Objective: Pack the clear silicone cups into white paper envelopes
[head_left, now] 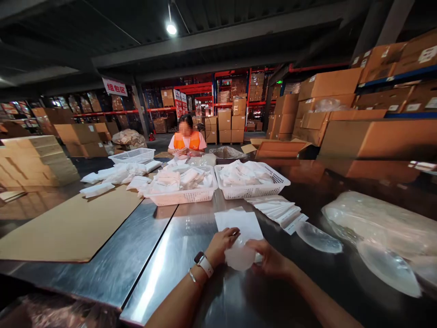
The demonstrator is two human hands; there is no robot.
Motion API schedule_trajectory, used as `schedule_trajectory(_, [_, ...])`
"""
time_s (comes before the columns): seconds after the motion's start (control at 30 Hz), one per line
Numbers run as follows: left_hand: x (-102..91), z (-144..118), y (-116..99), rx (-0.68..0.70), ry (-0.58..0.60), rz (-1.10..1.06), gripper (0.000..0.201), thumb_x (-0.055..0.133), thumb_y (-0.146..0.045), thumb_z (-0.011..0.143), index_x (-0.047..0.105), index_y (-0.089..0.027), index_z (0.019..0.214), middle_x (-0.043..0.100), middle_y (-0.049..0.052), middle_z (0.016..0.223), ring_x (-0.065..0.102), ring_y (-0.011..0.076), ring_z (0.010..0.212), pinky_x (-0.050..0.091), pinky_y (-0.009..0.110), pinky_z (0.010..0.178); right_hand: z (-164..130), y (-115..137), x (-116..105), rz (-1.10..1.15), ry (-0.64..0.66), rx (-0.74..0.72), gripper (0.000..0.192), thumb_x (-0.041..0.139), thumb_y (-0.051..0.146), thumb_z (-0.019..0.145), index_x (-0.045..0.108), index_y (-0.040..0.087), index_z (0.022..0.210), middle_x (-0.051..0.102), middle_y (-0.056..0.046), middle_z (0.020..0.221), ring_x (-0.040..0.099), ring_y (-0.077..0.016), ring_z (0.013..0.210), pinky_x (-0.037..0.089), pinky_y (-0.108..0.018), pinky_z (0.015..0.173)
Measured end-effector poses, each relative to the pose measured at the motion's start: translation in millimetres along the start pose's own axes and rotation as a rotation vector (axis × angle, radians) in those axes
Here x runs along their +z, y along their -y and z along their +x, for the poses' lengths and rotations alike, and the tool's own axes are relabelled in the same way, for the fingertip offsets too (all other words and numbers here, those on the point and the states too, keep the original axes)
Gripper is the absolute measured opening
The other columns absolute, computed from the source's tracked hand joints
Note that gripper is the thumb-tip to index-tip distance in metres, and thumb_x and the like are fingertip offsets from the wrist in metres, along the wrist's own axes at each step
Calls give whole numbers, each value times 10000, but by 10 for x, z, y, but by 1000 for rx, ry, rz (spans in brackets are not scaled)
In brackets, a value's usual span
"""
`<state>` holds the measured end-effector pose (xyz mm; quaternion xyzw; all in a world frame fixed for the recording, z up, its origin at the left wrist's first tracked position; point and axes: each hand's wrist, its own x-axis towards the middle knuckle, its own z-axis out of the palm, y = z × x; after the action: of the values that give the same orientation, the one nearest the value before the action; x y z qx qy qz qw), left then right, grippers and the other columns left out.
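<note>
Head view showed left hand (221, 246) and right hand (269, 259) both pinching a translucent pad (240, 258) over a white pouch (239, 224) on the counter (191, 237), seemingly to keep it steady.

Two white baskets (253, 187) of packets on the steel desk (143, 255), cardboard sheet (68, 228) left, person in orange vest (186, 140) opposite, stacked boxes (358, 118) right.

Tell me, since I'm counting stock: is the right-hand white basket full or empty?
Full: the white basket holds white packets heaped up to its rim.
</note>
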<state>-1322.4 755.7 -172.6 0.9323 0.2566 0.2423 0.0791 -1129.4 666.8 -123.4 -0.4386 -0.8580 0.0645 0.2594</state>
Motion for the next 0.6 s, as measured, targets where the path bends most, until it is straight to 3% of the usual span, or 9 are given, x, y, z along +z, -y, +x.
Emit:
schedule_trajectory(0.13, [-16, 3, -8, 5, 24, 37, 680, 546, -50, 741, 446, -192, 1399, 503, 106, 1401, 542, 249, 1182, 495, 388, 999, -11, -216, 94, -38, -95, -215, 321, 477, 56, 624, 603, 205, 879, 697, -20, 885, 651, -155, 878, 499, -275, 871])
schedule_trajectory(0.2, [-4, 8, -38, -9, 9, 65, 703, 469, 14, 743, 427, -210, 1409, 505, 102, 1395, 547, 230, 1168, 498, 392, 996, -40, -379, 143, -187, -186, -282, 346, 432, 6, 630, 598, 197, 866, 701, -20, 880, 656, -159, 906, 459, -322, 954])
schedule_trajectory(0.27, [6, 20, -98, 4, -25, 92, 675, 419, 32, 780, 419, -215, 1408, 524, 100, 1367, 565, 213, 1124, 514, 389, 971, -47, -467, 210, -385, -247, -276, 314, 408, -40, 685, 591, 189, 797, 689, -14, 805, 661, -157, 835, 464, -325, 923])
schedule_trajectory(0.4, [-34, 74, -308, 75, -83, 206, 434, 391, -51, 910, 508, -179, 1308, 569, 113, 1291, 594, 208, 999, 566, 359, 835, 15, -383, 395, -699, -265, -124, 312, 419, -61, 787, 625, 173, 796, 669, -52, 754, 643, -193, 726, 492, -340, 770])
schedule_trajectory(0.53, [-89, 128, -532, 84, -87, 341, 246, 407, -189, 976, 619, -181, 1101, 625, 77, 1193, 599, 199, 862, 555, 322, 685, 56, -276, 560, -636, -205, 189, 320, 414, -68, 799, 638, 145, 720, 625, -115, 665, 619, -253, 672, 476, -391, 653])
schedule_trajectory(0.6, [-91, 125, -623, 129, -101, 338, 240, 409, -199, 980, 616, -176, 1099, 617, 69, 1221, 597, 194, 841, 538, 325, 659, 27, -277, 585, -556, -180, 226, 276, 458, -24, 836, 625, 146, 697, 603, -95, 644, 600, -227, 638, 479, -371, 617])
